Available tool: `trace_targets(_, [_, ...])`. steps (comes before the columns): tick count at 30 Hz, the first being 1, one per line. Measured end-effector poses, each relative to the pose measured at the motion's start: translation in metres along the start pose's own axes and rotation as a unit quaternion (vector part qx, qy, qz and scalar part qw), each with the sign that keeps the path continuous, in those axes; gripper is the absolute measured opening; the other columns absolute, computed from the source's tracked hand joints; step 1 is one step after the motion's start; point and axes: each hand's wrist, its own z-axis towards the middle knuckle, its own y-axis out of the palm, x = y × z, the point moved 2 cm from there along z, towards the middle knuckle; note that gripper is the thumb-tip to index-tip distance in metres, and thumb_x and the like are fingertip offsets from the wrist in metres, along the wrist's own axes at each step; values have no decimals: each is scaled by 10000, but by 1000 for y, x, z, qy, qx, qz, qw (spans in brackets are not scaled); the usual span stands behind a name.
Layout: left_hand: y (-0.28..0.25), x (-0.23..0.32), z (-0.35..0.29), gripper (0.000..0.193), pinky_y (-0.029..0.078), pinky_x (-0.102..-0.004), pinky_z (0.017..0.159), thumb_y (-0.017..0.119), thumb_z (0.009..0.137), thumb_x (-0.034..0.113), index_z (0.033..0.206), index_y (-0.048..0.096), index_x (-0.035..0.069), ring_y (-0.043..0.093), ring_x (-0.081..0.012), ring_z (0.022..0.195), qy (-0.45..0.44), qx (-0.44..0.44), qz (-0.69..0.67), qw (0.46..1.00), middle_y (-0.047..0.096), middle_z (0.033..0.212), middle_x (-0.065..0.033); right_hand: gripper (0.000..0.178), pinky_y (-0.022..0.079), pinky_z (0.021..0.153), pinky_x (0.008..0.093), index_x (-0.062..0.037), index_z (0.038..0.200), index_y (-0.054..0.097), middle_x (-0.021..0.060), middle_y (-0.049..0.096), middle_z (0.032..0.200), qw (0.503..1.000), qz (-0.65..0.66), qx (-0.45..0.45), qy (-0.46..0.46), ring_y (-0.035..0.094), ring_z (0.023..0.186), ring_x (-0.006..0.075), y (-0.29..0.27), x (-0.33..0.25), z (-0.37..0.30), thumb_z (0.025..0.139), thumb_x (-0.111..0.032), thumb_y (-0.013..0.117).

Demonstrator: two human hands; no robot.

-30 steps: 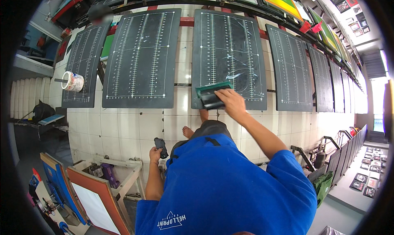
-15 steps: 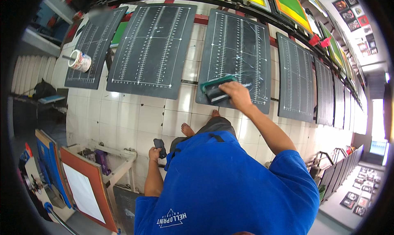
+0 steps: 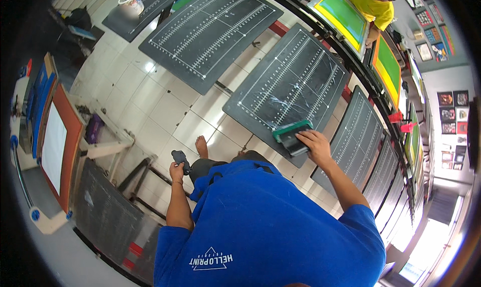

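head view: r hand (image 3: 315, 145) has its fingers closed on a black tool (image 3: 292, 142) w/ green edge. tool's over near-r corner of a dark board (image 3: 285, 66) w/ white ruled lines; can't tell if touching. shiny smears (image 3: 278, 102) on same board, just beyond tool. l hand (image 3: 176, 172) is low, well apart from r, fingers wrapped round a dk gray item (image 3: 179, 158), kind unclear. similar l board (image 3: 205, 31) & r board (image 3: 353, 131) on either side. pail (image 3: 132, 4) w/ stick on far-l board (image 3: 156, 7). co-worker (image 3: 370, 6) in yellow top stands by green/yellow frame (image 3: 341, 17). white sheet (image 3: 54, 146) on red-brown panel (image 3: 73, 131), far l. bare foot (image 3: 201, 146) on tile floor (image 3: 150, 99).
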Motion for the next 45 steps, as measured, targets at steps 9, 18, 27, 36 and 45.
trace_targets(9, [40, -51, -92, 409, 522, -336, 754, 788, 845, 193, 1166, 651, -21, 669, -198, 823, 21, 60, -35, 997, 718, 916, -106, 644, 537, 984, 401, -156, 1262, 695, 23, 691, 1280, 997, 12, 73, -37, 631, 1179, 282, -20, 64, 52, 659, 69, 704])
trace_targets(18, [38, -172, -145, 389, 537, -356, 774, 797, 819, 163, 1119, 650, -35, 693, -229, 865, -84, 83, 26, 993, 721, 956, -147, 664, 522, 1024, 396, -155, 1304, 676, 26, 684, 1303, 993, 25, 3, -116, 614, 1229, 270, 6, 32, -13, 677, 63, 680])
trace_targets(27, [77, -123, -172, 337, 541, -346, 751, 776, 835, 158, 1096, 661, -21, 695, -211, 826, -86, 28, -39, 995, 735, 924, -140, 566, 516, 1009, 380, -141, 1285, 688, 9, 691, 1274, 982, 45, 58, -176, 619, 1207, 257, 22, -35, 117, 741, 7, 655])
trace_targets(36, [73, -121, -165, 338, 548, -350, 750, 792, 821, 211, 1044, 680, -18, 708, -232, 823, -38, 47, -61, 996, 744, 917, -143, 688, 521, 1012, 396, -149, 1291, 684, 27, 685, 1296, 995, -3, 67, -73, 621, 1204, 276, 17, 40, 25, 642, 79, 693])
trace_targets(45, [68, -151, -177, 418, 549, -380, 838, 808, 797, 242, 1101, 687, -18, 728, -275, 919, -97, 56, -17, 994, 748, 968, -181, 661, 531, 1002, 401, -101, 1297, 661, 61, 684, 1276, 989, 53, 91, -108, 623, 1178, 285, 31, -53, 99, 660, 76, 661])
